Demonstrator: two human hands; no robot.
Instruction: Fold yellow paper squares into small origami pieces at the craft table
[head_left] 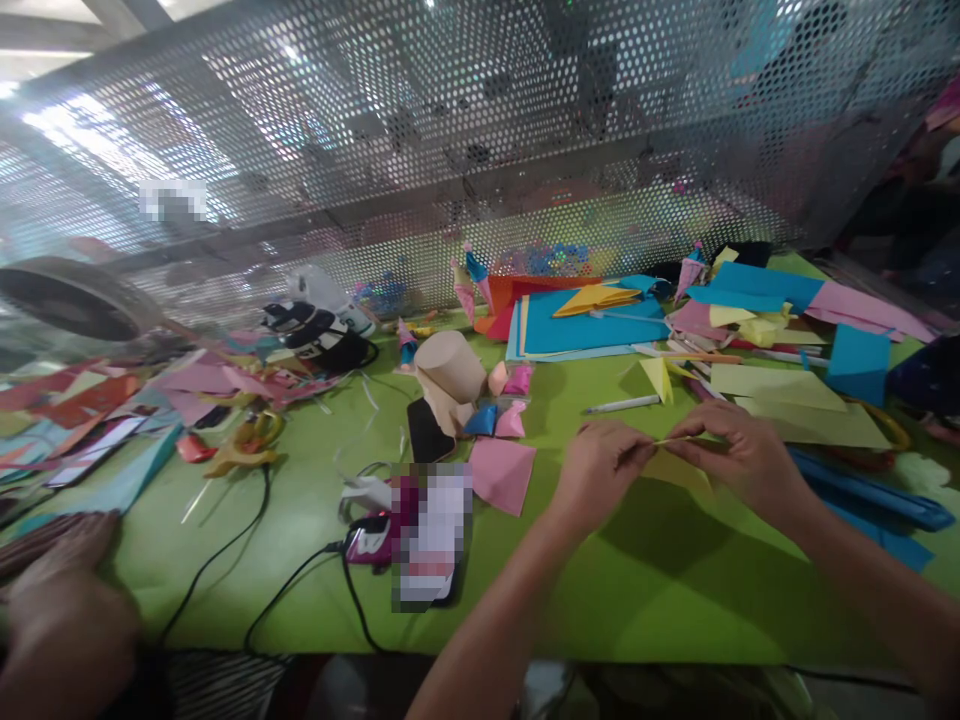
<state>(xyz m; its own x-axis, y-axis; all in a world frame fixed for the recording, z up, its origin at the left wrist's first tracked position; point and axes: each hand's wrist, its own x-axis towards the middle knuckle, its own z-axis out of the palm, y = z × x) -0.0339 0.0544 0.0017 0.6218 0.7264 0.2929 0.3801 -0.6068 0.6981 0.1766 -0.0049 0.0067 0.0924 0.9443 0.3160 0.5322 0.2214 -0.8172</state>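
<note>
Above the green table, my left hand (601, 470) and my right hand (739, 455) face each other, thumbs and fingers pinched on a sheet of yellow paper (681, 472). The paper's upper edge runs between my fingertips and the rest hangs below them. Just beyond lie a small folded yellow paper piece (658, 380) and a white pen (622, 405). Left of my left hand is a square of pink paper (501, 475), with small blue (481, 420) and pink (511, 421) folded pieces above it. Pale yellow sheets (810, 420) lie beside my right hand.
A phone (448, 590) and a cabled purple-and-white device (371, 540) lie left. Behind them stands a beige paper roll (452, 366). A yellow glue gun (251, 440) lies farther left, near another person's hand (71, 545). A perforated metal screen (480, 150) rises behind the table.
</note>
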